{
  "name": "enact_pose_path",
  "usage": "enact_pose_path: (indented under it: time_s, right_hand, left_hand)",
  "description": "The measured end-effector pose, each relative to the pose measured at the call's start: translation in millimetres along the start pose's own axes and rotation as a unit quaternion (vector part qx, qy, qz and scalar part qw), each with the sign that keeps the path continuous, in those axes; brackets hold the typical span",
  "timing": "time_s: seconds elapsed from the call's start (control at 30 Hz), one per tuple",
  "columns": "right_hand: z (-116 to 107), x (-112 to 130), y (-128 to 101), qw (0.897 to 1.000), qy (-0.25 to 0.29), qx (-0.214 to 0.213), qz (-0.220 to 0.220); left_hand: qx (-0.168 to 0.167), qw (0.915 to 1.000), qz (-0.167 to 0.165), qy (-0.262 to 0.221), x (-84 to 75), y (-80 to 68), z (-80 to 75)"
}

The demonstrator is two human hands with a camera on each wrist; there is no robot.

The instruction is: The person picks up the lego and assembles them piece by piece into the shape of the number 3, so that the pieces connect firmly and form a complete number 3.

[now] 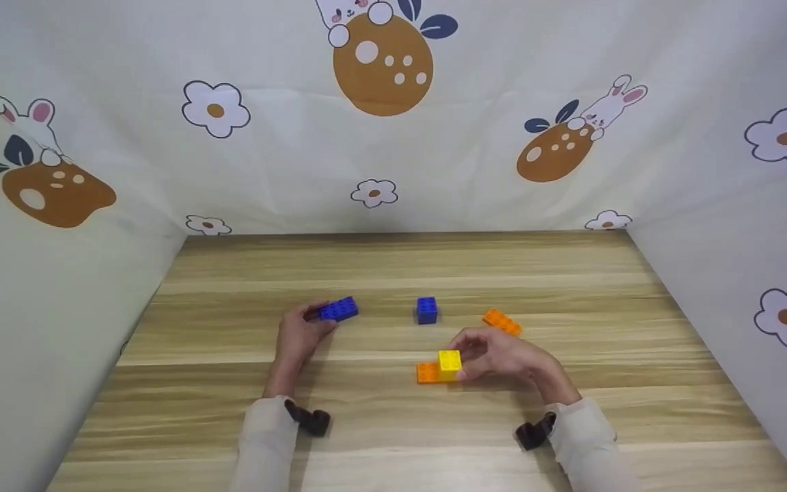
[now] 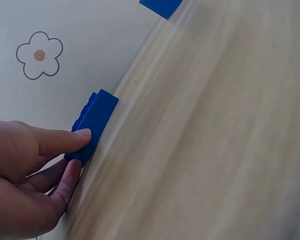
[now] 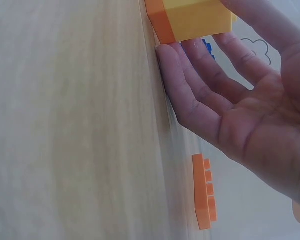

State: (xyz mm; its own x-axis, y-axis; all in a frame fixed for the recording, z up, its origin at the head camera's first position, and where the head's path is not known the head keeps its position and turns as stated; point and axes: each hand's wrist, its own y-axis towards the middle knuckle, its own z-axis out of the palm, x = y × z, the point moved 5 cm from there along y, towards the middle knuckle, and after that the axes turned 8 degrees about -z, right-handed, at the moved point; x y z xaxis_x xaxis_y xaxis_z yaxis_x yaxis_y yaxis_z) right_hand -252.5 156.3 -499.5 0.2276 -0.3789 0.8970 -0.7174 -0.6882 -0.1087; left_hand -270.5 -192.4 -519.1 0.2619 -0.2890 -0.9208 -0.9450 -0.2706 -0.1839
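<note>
My left hand (image 1: pixel 301 335) pinches a long blue brick (image 1: pixel 338 309) on the wooden table (image 1: pixel 393 266); in the left wrist view the thumb and a finger grip the blue brick (image 2: pixel 92 126) at its near end. My right hand (image 1: pixel 496 355) holds a yellow brick (image 1: pixel 449 361) that sits on an orange brick (image 1: pixel 427 372). The right wrist view shows the fingers beside the yellow brick (image 3: pixel 197 19) and the orange brick (image 3: pixel 160 22) under it. A small blue cube brick (image 1: pixel 426 309) stands between the hands, farther back.
A flat orange brick (image 1: pixel 501 321) lies behind my right hand, also seen as the orange brick (image 3: pixel 204 197) in the right wrist view. Cloth walls with flowers and rabbits close in the table on three sides.
</note>
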Motion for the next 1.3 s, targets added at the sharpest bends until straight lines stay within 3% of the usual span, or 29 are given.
enact_pose_path:
  time_s: [0.3, 0.5, 0.6, 0.9, 1.17, 1.3]
  right_hand:
    - [-1.5, 1.2, 1.0, 1.0, -0.006, -0.004, 0.007]
    - [-1.1, 1.5, 1.3, 1.0, -0.001, -0.006, 0.01]
    - [-1.0, 1.3, 0.9, 1.0, -0.002, -0.007, 0.012]
    - [0.1, 1.7, 1.3, 1.0, 0.004, -0.004, 0.014]
    - [0.9, 0.8, 1.3, 1.0, 0.011, 0.0, 0.013]
    - [1.6, 0.2, 1.2, 1.0, 0.021, -0.004, 0.013]
  left_hand:
    - [0.001, 0.9994, -0.036, 0.002, -9.7, -4.5, -3.2]
    - [0.021, 0.9963, -0.063, -0.054, -20.3, -10.7, -2.9]
    - [0.029, 0.9958, -0.053, -0.069, -28.8, -15.2, -2.0]
    - [0.042, 0.9978, -0.015, -0.049, -56.5, -29.4, 1.4]
    - [0.068, 0.9956, 0.009, -0.064, -78.5, -46.9, 10.8]
    - [0.087, 0.9937, 0.039, -0.06, -87.4, -57.3, 19.9]
